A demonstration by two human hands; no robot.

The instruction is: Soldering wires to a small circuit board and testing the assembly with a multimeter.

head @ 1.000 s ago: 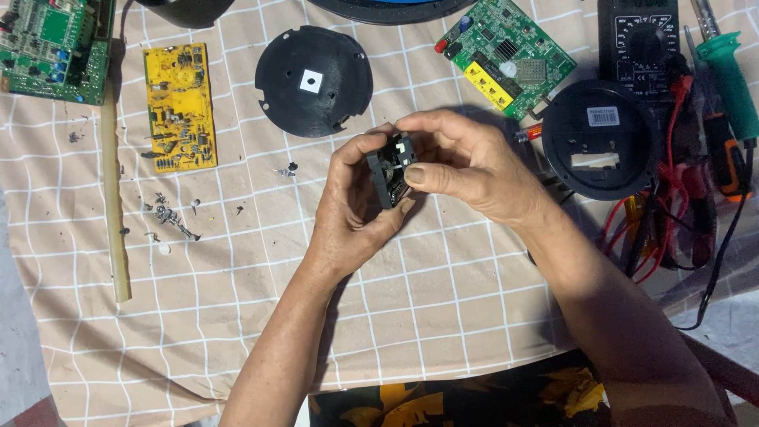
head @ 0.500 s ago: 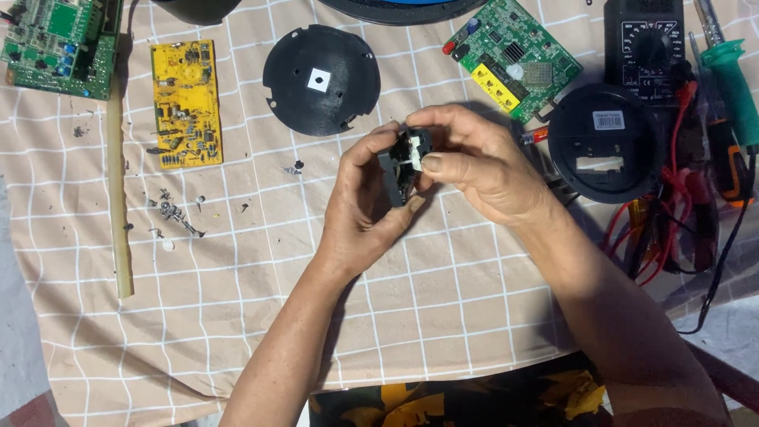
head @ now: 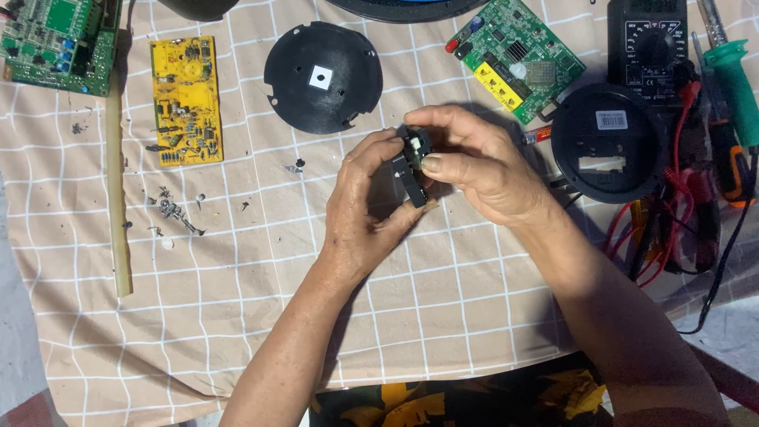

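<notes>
Holding a small black part (head: 414,168) up above the checked cloth (head: 443,316) on the worktop, both hands are working close together. The left hand (head: 365,207) is pinching the part from its left side, thumb below and fingers on top. The right hand (head: 474,166) is gripping it from the right side, with the thumb pressing on the white bit at the front. So both grips are closed on the small black part, and it is sitting in the air just below the round black cover (head: 322,77).

To do this well, I think the left hand should be keeping the part very still while the right thumb is pushing slowly. Pushing too hard could be making the part slip or a little piece pop off.

Other things are lying around the round black cover. The yellow circuit board (head: 186,100) is lying to its left, and the loose screws and scraps (head: 170,212) are lying below that board. The green circuit board (head: 518,60) is lying to its right. Further right are the round black base (head: 609,144), the black meter (head: 648,47) with red wires (head: 660,229), and the green-handled soldering iron (head: 731,79). Nothing is getting between the hands, but a dropped piece could be getting lost among the screws.
</notes>
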